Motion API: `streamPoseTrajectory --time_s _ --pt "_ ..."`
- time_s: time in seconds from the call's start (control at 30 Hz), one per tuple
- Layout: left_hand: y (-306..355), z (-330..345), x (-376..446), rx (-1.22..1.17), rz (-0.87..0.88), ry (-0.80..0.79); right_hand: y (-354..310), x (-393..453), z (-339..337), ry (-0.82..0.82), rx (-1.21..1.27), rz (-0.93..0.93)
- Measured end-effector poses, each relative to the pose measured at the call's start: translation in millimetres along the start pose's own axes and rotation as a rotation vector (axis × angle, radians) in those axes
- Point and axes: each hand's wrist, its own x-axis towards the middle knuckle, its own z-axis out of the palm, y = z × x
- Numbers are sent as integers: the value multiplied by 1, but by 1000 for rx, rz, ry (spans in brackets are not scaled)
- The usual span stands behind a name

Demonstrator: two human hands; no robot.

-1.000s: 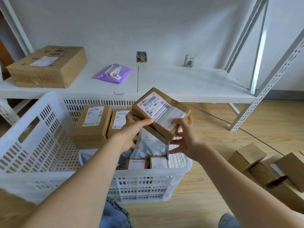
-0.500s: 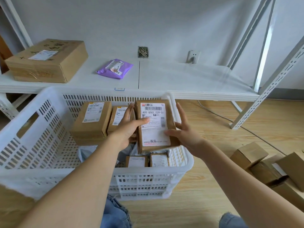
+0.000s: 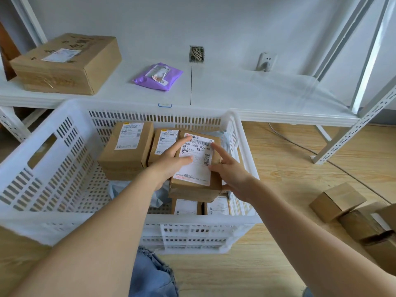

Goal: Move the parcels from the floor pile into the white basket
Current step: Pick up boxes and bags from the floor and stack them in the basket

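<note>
Five cardboard parcels in the white basket (image 3: 53, 146); three more on the floor right of the hands; labelled parcel (image 3: 196, 166) flat, label up, long axis running away; left hand (image 3: 169, 166) and right hand (image 3: 231, 174) flanking it, fingers extended, touching.

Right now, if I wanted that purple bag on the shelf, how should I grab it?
Probably from above, pinching one long edge. The purple bag lies flat and thin on the white shelf, so there is no side to wrap your hands around, and nothing sits close beside it.
</note>
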Motion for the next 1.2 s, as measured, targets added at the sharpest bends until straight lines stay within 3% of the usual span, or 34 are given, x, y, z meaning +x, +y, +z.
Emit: streamPoseTrajectory --time_s 0.17,0.43,0.67,0.83,0.93,1.1,1.2 --pt "-25 -24 5 75 -198 -90 13 13 23 -94 -22 136" --pt "-61 -21 24 156 -452 -253 42 43 30 -170 -261 297" --pt "-90 -7 37 167 -526 -309 69 59 16 -290 -364 345" --pt "-95 2 46 83 -512 -306 66 69 6 -247 -479 337" --pt "-90 21 55 45 -499 -357 61 69 -1 -166 -707 331" --pt "-90 51 62 218 -471 -458 62 60 -6 -235 -1277 205" --pt "-91 61 65 103 -483 -461 68 54 -9 -211 -1486 136"
